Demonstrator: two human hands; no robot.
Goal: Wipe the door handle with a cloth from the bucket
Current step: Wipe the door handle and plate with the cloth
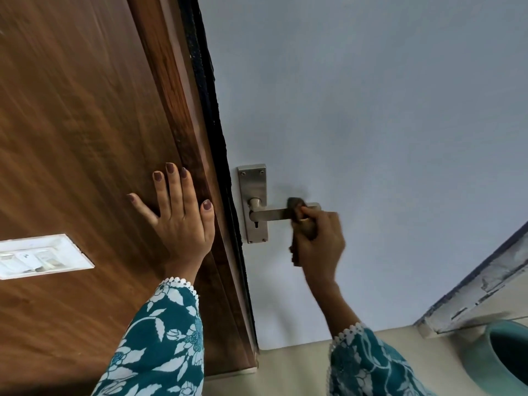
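A steel lever door handle [268,214] on a steel backplate [253,184] sits on the pale blue-grey door [357,110]. My right hand [320,241] grips a dark brownish cloth [297,208] and presses it against the outer part of the lever, covering its end. My left hand [177,212] rests flat, fingers spread, on the brown wooden door frame [183,132] just left of the handle. The teal bucket [503,355] shows only partly at the bottom right corner.
A white switch plate [40,257] is set into the brown wood panel at the left. A black seal strip [205,90] runs between frame and door. A worn painted ledge [480,287] slopes at the right above the bucket. Pale floor lies below.
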